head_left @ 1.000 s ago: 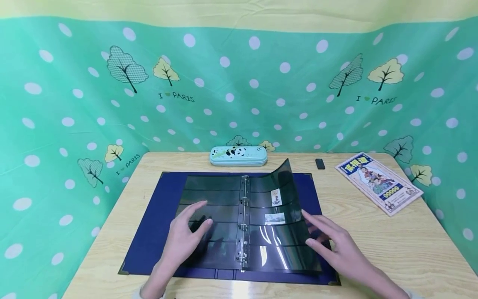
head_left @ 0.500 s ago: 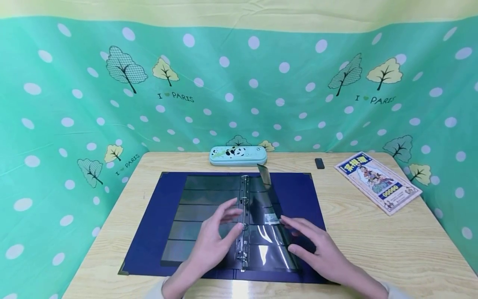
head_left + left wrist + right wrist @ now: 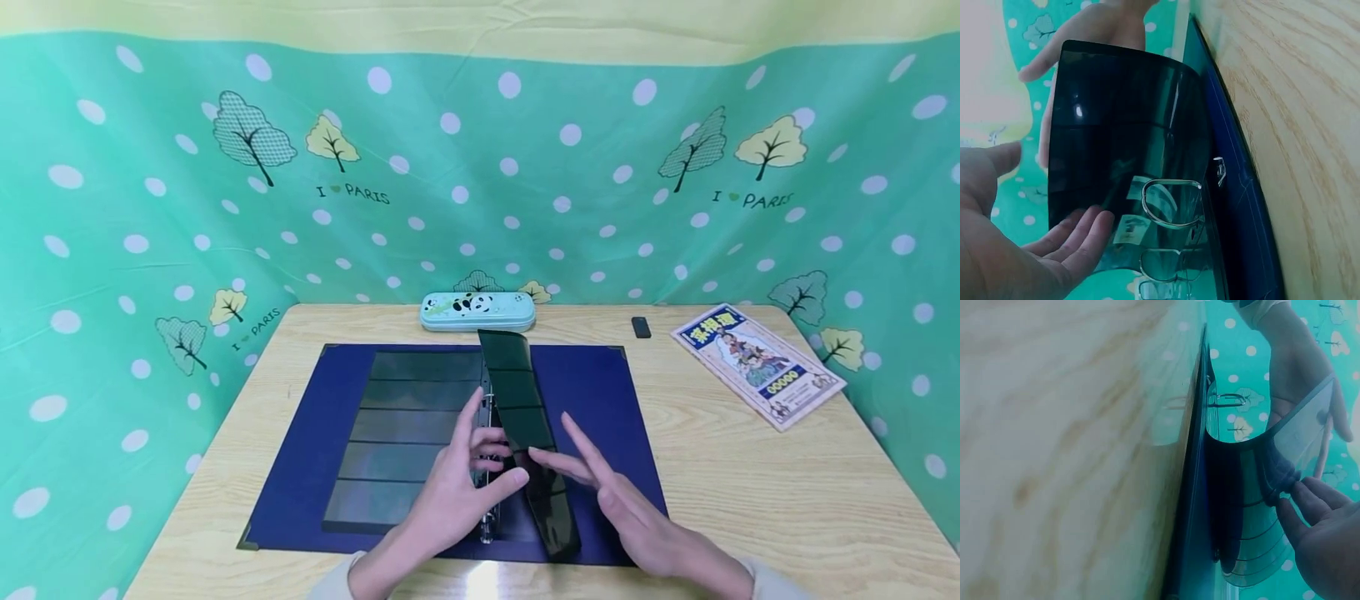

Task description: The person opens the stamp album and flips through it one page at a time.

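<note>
A dark blue ring binder (image 3: 600, 392) lies spread on the table, with dark pocket pages on both sides of its metal rings (image 3: 1172, 203). One dark pocket page (image 3: 517, 387) stands raised and curved over the right half. My right hand (image 3: 637, 517) has its fingers extended against the right face of this page; in the right wrist view the fingertips (image 3: 1300, 490) touch it. My left hand (image 3: 457, 492) is at the page's other side, over the rings, fingers loosely bent and thumb apart. Two small stamps (image 3: 1132, 229) show in the left wrist view.
A pale blue panda pencil case (image 3: 477, 311) stands behind the binder. To its right lie a small black object (image 3: 641, 327) and a booklet (image 3: 757, 362) with a cartoon cover. A green dotted cloth (image 3: 480, 183) hangs around the table.
The raised page has swung from the right side up towards the rings. My right hand has moved left with it, and my left hand has moved right from the left page to the rings.
</note>
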The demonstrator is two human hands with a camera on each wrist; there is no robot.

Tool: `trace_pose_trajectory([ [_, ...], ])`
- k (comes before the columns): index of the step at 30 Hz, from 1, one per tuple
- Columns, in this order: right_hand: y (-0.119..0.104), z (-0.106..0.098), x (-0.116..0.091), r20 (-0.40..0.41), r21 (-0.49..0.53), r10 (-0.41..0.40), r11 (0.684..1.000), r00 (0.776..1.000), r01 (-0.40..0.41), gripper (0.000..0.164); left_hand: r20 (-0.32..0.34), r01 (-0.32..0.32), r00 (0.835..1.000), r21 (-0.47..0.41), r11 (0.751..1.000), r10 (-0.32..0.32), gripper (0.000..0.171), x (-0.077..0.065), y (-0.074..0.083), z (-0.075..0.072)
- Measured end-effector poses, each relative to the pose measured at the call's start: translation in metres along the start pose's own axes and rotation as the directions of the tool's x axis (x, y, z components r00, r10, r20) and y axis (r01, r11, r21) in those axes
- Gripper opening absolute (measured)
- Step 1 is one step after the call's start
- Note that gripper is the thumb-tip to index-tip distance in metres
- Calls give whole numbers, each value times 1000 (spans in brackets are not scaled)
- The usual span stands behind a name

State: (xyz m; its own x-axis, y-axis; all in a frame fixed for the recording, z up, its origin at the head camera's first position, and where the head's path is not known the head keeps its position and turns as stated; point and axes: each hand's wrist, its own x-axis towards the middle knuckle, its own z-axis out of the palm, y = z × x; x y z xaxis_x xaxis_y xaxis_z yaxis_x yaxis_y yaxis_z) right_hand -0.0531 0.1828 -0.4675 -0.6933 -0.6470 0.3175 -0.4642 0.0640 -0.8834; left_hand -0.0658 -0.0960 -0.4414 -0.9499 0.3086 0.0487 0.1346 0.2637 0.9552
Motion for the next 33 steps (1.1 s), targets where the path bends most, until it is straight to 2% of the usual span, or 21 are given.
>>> trace_pose_trajectory([
  [3,1,1,0,28,34,-34,999,999,33,62,14,-24,1000,22,999,24,107,0,-2,0],
  [10,3,-1,1,74,64,-66,996,995,62,64,24,-130,991,93,987,129,107,-1,-4,-4],
  [13,3,-5,1,62,69,-92,994,994,87,67,13,-127,992,100,987,127,108,-2,-4,-7],
  [19,4,-19,-3,-28,15,-112,994,993,113,66,1,-75,997,41,996,75,104,-4,-6,-17],
  [24,10,-32,-8,-74,-57,-39,998,997,35,63,-39,-35,999,-22,999,34,97,-5,-8,-25],
  [28,15,-41,-12,-113,-155,74,984,991,-91,59,-59,30,998,-81,996,-35,99,-6,-7,-32],
  [30,16,-46,-15,-132,-229,138,959,982,-165,62,-56,67,996,-126,990,-74,100,-7,-6,-38],
  [33,19,-52,-18,-142,-358,229,895,963,-265,70,-53,101,992,-187,977,-113,102,-7,-5,-49],
])
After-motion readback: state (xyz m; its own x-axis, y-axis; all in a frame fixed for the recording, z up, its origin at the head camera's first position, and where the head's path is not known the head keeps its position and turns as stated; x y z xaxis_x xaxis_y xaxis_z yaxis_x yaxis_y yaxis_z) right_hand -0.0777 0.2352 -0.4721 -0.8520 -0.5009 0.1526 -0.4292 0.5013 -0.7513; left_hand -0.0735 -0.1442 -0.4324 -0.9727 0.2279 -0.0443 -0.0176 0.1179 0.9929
